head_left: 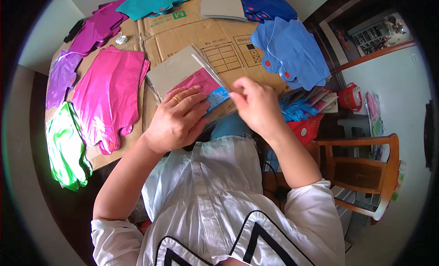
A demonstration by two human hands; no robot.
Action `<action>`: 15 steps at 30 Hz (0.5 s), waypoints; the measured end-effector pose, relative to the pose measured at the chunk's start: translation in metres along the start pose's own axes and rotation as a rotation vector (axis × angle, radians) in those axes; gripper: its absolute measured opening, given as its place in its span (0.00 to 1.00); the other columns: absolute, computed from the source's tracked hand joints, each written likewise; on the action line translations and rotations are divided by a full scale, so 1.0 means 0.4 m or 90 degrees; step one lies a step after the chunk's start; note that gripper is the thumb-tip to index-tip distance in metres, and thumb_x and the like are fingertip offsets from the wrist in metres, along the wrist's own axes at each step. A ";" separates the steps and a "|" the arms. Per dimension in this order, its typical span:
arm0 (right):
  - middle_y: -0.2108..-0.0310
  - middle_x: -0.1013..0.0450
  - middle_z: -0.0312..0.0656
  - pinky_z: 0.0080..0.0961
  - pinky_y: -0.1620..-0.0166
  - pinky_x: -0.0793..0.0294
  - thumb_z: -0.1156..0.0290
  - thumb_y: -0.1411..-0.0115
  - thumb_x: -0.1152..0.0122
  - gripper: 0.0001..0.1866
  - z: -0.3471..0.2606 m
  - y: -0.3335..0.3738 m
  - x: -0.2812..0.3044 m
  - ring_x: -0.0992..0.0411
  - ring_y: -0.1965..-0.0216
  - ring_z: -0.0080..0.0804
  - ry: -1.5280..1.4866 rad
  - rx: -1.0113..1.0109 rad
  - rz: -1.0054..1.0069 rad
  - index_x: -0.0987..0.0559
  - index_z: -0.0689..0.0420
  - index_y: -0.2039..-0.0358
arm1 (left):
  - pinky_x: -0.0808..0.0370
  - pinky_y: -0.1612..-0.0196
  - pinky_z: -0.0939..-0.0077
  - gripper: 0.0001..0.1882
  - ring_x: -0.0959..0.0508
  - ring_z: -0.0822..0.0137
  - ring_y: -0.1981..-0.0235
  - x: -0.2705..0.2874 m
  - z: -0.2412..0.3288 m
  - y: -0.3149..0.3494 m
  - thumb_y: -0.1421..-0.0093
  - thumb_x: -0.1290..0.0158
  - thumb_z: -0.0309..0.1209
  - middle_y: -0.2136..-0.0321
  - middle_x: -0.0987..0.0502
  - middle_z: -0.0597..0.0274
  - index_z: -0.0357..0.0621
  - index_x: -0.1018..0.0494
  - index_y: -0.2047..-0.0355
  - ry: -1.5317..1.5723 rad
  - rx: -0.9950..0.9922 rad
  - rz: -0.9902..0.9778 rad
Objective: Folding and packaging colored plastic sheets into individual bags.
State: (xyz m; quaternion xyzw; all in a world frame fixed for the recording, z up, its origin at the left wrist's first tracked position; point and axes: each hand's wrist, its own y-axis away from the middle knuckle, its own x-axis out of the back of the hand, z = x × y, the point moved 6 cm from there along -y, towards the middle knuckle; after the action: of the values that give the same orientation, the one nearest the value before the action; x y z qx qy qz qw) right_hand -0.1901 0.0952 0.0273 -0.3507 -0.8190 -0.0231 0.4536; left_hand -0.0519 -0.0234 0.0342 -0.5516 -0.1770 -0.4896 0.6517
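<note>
A flat clear plastic bag (pixel 173 75) lies on the cardboard at the table's near edge. Inside it are a grey card, a folded pink sheet (pixel 200 82) and a blue printed label (pixel 216 99). My left hand (pixel 178 117), with a ring on one finger, rests on the bag with its fingers stretched over the pink sheet and label. At the label's right corner is my right hand (pixel 258 106), its fingers curled and its thumb and forefinger close together. Whatever is between those fingertips is too small to make out.
Flattened cardboard (pixel 171 35) covers the table. Around its edge lie shiny pink (pixel 109 94), green (pixel 66 145), purple (pixel 98 28), teal (pixel 153 1) and blue (pixel 292 53) foldable pieces, plus grey cards (pixel 222 4). At right stand a wooden chair (pixel 359 174) and a red bucket (pixel 350 97).
</note>
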 end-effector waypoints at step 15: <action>0.71 0.30 0.41 0.36 0.63 0.27 0.76 0.54 0.32 0.09 -0.019 0.024 0.038 0.27 0.67 0.41 0.027 0.207 -0.150 0.23 0.59 0.71 | 0.31 0.45 0.59 0.17 0.27 0.48 0.48 -0.008 -0.023 -0.009 0.51 0.45 0.19 0.55 0.25 0.48 0.37 0.22 0.59 0.165 0.056 -0.072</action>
State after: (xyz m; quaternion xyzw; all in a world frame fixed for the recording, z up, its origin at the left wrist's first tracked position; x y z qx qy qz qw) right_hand -0.1841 0.1079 0.0406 -0.1739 -0.8375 0.0494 0.5157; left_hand -0.0590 -0.0298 0.0307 -0.4436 -0.1437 -0.5845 0.6641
